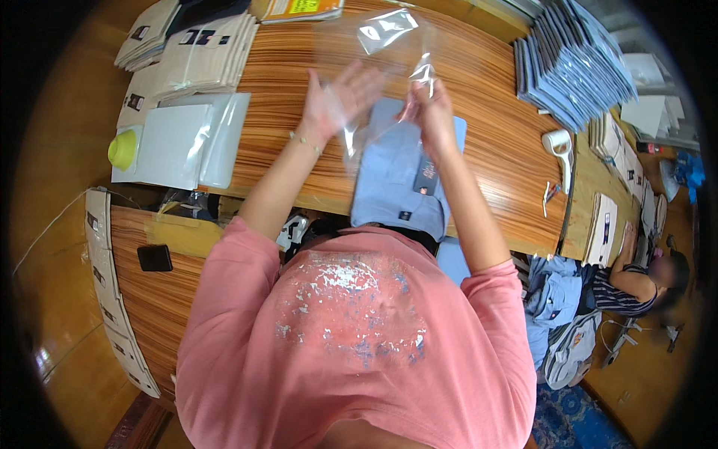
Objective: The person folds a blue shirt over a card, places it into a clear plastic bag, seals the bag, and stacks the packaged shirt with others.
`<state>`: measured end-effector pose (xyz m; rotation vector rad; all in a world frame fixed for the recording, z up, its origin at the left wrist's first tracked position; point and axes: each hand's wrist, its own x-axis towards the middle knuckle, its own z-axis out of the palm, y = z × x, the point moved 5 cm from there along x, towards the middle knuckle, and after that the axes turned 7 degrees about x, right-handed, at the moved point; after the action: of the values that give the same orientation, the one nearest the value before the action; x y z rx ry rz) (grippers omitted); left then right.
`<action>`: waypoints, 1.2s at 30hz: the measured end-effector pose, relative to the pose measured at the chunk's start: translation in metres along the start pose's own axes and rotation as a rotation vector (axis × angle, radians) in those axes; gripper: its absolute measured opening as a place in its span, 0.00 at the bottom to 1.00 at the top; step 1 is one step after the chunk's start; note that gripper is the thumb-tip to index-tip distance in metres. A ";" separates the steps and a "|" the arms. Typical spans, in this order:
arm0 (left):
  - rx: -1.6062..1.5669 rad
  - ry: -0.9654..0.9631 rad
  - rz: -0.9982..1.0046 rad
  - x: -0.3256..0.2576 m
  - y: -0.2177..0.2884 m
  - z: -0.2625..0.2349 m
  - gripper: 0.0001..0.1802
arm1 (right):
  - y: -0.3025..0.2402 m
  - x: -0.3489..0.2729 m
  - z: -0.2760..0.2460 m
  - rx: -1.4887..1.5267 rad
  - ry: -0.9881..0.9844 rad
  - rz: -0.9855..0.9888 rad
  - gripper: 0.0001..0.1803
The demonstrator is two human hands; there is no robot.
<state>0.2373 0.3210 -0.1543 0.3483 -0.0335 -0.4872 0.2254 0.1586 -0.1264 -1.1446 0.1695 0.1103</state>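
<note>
A clear plastic bag (389, 37) is held up over the far part of the table, with bright glare on its film. My right hand (432, 112) pinches the bag at its right side. Fingers spread, my left hand (336, 105) lies against the bag's left part; whether it is inside or behind the film I cannot tell. Below both hands a folded light blue shirt (393, 176) with a dark hang tag (426, 176) lies at the table's near edge, partly covered by my right wrist and the bag.
Folded cream garments (206, 56) are stacked at the far left, beside clear plastic sleeves (217, 142) and a yellow-green roll (122, 150). Bagged blue shirts (568, 63) pile up far right. A white handheld tool (561, 153) lies right, beyond it another person (628, 288) in stripes.
</note>
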 end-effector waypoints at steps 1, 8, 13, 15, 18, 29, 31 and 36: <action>0.030 -0.097 -0.122 0.000 -0.025 -0.002 0.42 | -0.005 0.012 -0.028 -0.023 0.048 0.013 0.07; 0.891 0.283 -0.268 0.005 -0.075 -0.018 0.25 | -0.026 0.029 -0.112 0.088 -0.074 0.231 0.17; 0.598 0.467 -0.190 0.012 -0.072 -0.042 0.15 | 0.004 0.007 -0.135 0.011 -0.263 0.468 0.19; 0.543 0.539 -0.180 0.012 -0.073 -0.032 0.13 | 0.008 0.011 -0.143 -0.112 -0.227 0.485 0.18; 0.906 0.527 -0.243 0.016 -0.070 -0.024 0.11 | -0.009 0.010 -0.137 -0.205 -0.163 0.363 0.13; 0.765 0.524 -0.092 0.031 -0.060 -0.064 0.10 | -0.004 0.003 -0.147 -0.121 0.019 0.293 0.08; 0.790 0.489 -0.085 0.035 -0.053 -0.052 0.10 | -0.006 0.004 -0.155 -0.089 0.087 0.267 0.08; 1.149 0.454 -0.134 0.032 -0.030 -0.030 0.10 | -0.024 -0.009 -0.149 -0.142 0.115 0.270 0.08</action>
<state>0.2551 0.2915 -0.1943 1.5886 0.1603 -0.4724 0.2089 0.0132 -0.1631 -1.2656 0.4241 0.3001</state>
